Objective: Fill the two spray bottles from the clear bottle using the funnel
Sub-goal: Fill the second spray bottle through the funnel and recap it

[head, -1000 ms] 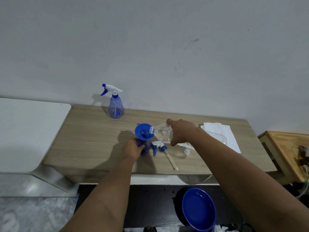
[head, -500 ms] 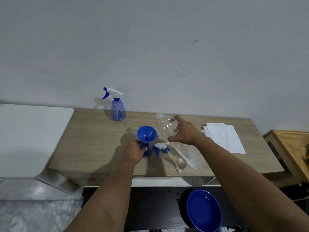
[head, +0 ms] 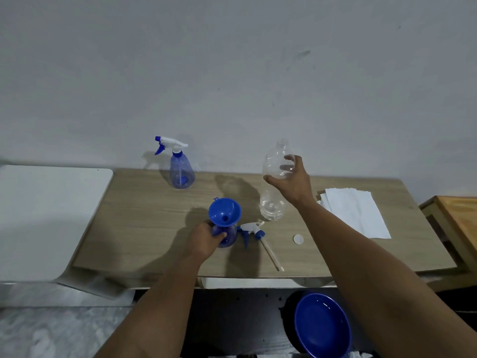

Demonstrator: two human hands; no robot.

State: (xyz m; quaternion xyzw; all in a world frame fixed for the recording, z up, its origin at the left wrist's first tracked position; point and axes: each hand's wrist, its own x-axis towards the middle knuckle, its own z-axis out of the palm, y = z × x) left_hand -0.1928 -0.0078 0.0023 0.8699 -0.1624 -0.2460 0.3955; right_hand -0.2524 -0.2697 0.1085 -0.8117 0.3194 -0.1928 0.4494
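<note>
A blue funnel (head: 224, 211) sits in the neck of a blue spray bottle (head: 228, 237) near the table's front, and my left hand (head: 206, 236) grips that bottle's body. My right hand (head: 291, 179) holds the clear bottle (head: 273, 184) upright by its upper half, its base at or just above the wooden table (head: 144, 220); it is uncapped and looks almost empty. The second spray bottle (head: 180, 167), with its trigger head on, stands at the back by the wall. A loose trigger head with its tube (head: 254, 228) lies right of the funnel bottle.
A small white cap (head: 298, 239) lies on the table near the front. White paper sheets (head: 356, 210) lie at the right end. A blue basin (head: 322, 324) sits below the front edge. A white surface (head: 46, 213) adjoins on the left, a wooden stand (head: 456, 223) on the right.
My right hand has tipped the clear bottle back from pouring into the funnel to upright and moved it right and toward the wall. My left hand stays on the spray bottle.
</note>
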